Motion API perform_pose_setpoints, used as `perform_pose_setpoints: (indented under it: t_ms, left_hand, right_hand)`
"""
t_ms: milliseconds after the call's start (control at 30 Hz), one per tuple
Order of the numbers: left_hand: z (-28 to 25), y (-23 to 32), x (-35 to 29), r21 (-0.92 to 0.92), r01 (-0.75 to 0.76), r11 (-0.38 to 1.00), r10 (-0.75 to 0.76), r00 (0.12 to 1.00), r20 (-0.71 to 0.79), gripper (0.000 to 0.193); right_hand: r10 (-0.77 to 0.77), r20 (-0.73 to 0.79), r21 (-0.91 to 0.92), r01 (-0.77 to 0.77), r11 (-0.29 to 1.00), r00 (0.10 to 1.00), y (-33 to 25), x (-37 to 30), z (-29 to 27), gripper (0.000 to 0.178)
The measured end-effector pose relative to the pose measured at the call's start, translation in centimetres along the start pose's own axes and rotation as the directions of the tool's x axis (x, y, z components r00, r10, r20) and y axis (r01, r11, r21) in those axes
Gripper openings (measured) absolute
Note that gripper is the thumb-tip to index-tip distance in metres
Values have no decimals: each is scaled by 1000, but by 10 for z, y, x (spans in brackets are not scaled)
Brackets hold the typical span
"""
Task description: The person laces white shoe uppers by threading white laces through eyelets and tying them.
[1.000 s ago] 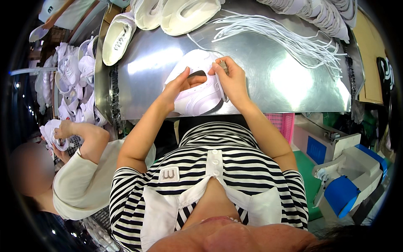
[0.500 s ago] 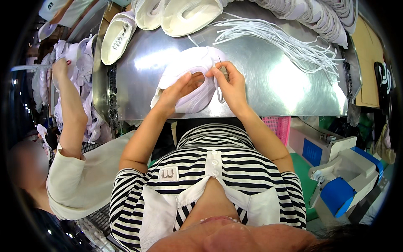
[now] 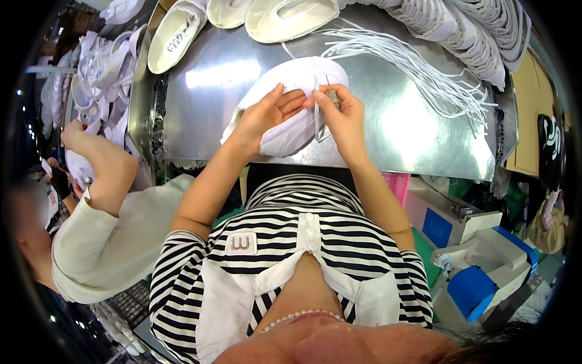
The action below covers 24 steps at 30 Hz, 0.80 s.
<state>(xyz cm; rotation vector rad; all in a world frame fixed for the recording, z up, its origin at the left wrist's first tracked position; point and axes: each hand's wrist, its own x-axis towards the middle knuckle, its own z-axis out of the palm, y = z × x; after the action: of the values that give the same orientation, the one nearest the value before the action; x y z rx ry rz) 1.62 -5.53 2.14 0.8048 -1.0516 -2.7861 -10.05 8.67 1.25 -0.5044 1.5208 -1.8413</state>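
A white shoe upper (image 3: 291, 71) lies on the metal tabletop in front of me, its opening facing up. My left hand (image 3: 267, 116) is at its left side, palm showing and fingers stretched toward my right hand, with no visible grip. At the right edge of the upper, my right hand (image 3: 342, 115) is closed. Its thumb and forefinger pinch a flat white shoelace (image 3: 317, 124) that hangs below the fingers. A small tool with a thin metal point (image 3: 328, 79) also sits in that hand; its handle is mostly hidden by the fingers.
Several cream shoe uppers (image 3: 291, 21) line the table's far edge. A bundle of white laces (image 3: 406, 57) lies right of them, near stacked uppers (image 3: 448, 36). Another person's arm (image 3: 109, 158) is at the left, beside piled white uppers (image 3: 103, 67). A blue-and-grey machine (image 3: 479, 285) stands at right.
My left hand has come off the upper's rim, its fingers now straightened with the palm showing. My right hand still pinches the lace. The other person's hand has lowered.
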Motion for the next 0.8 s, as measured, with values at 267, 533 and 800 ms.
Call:
perform_pose_setpoints:
  t_ms: [267,533,800]
  left_hand:
    - [-4,-1,-4,20,-7,1000,7,1000,5,64]
    - [0,-1,-10,368,-237,899,232,971,57,48]
    - [5,-5,-14,455,-281,845,348,935,-69,23]
  right_hand:
    - [-25,17,32,24,999,1000,2,2,6,12]
    - [59,101,-13,-58,998,993,-6,-3,11,11]
    - [137,156,-217,-102,971,978,-18,2,10,10]
